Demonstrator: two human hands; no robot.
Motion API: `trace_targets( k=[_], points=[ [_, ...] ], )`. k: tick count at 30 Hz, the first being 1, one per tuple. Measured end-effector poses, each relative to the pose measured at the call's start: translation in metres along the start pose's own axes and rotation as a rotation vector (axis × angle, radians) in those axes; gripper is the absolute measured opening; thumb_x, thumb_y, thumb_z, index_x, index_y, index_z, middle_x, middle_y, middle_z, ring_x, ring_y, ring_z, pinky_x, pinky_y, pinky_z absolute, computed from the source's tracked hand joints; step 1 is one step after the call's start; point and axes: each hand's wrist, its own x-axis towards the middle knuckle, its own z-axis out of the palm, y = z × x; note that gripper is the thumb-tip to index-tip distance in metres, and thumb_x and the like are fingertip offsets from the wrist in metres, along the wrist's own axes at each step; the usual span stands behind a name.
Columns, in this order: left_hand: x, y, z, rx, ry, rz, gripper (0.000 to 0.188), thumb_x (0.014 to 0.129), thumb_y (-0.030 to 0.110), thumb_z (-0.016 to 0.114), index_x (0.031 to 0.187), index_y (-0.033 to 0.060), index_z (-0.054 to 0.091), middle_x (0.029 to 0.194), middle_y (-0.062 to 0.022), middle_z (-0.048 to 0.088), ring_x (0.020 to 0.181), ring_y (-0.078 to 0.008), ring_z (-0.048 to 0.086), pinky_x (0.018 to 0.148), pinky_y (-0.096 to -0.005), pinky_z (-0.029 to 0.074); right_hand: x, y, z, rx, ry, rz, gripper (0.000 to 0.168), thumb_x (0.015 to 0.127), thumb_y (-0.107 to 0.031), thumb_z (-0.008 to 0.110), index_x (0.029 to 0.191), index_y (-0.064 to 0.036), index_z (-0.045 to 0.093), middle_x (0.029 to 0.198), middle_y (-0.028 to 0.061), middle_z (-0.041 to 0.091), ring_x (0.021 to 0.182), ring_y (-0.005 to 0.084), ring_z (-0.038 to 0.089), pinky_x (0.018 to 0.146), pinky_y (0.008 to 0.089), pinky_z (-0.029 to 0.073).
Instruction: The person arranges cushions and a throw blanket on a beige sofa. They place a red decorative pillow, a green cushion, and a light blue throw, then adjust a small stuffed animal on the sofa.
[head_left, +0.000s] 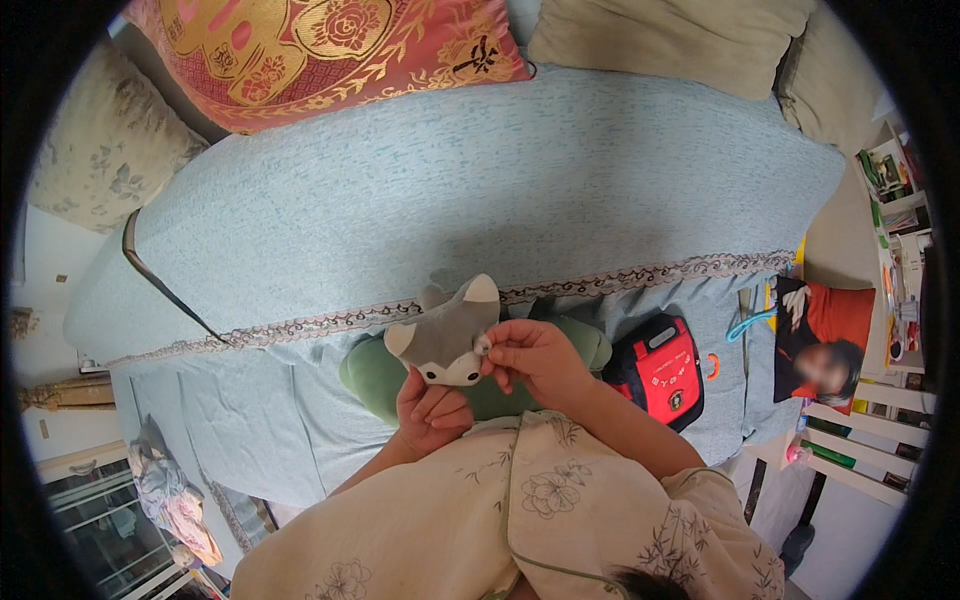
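A grey and white plush toy shaped like a dog's or wolf's head is held up before my chest. Its ears have white tips, and dark eyes mark the white muzzle. From below, my left hand grips the muzzle side, thumb against the plush. Fingertips of my right hand pinch a small whitish bit at the toy's right side; the fingers partly cover it, and I cannot tell what it is. Behind both hands lies a green cushion or soft toy, partly hidden.
A light blue sofa cover with a lace band spreads ahead. A red-gold pillow and a beige cushion line the back. At right lie a red and black bag and a printed cushion. Clothes lie at left.
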Motion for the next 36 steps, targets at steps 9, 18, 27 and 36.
trace_targets(
  k=[9,18,27,36],
  points=[
    [0.002,-0.002,0.005,-0.027,0.006,-0.007,0.053,0.093,0.049,0.041,0.11,-0.0008,0.048,0.042,0.0072,0.035,0.045,-0.0037,0.032,0.044,-0.0163,0.032,0.003,-0.001,0.0,0.015,0.045,0.025,0.012,0.088,-0.007,0.055,0.097,0.0,0.059,0.08,0.0093,0.064,0.06,0.0115,0.055,0.054,0.0242,0.046],
    [0.003,0.0,0.013,-0.026,0.054,-0.05,0.055,0.091,0.057,0.038,0.099,0.0049,0.054,0.044,0.0071,0.033,0.048,-0.0037,0.032,0.047,-0.0172,0.031,0.005,-0.005,0.004,-0.231,0.124,0.007,0.009,0.086,-0.01,0.058,0.091,-0.002,0.06,0.075,0.0043,0.062,0.061,0.0095,0.056,0.054,0.0226,0.044],
    [-0.001,-0.004,0.026,0.474,0.334,-0.05,0.055,0.088,0.062,0.036,0.083,0.0097,0.051,0.057,0.0045,0.034,0.051,-0.0071,0.031,0.05,-0.0217,0.028,0.003,-0.01,0.007,-0.232,0.07,-0.049,0.01,0.088,-0.008,0.056,0.093,-0.001,0.059,0.078,0.0051,0.063,0.069,0.0104,0.056,0.064,0.0233,0.045],
    [-0.002,-0.001,0.03,0.483,0.368,-0.007,0.051,0.09,0.058,0.038,0.069,0.0124,0.044,0.054,0.0054,0.029,0.054,-0.0065,0.03,0.051,-0.0219,0.026,-0.005,-0.012,0.027,-0.21,0.003,-0.069,0.015,0.088,-0.001,0.051,0.101,0.003,0.057,0.087,0.0096,0.065,0.073,0.0124,0.058,0.069,0.0251,0.048]
  ],
)
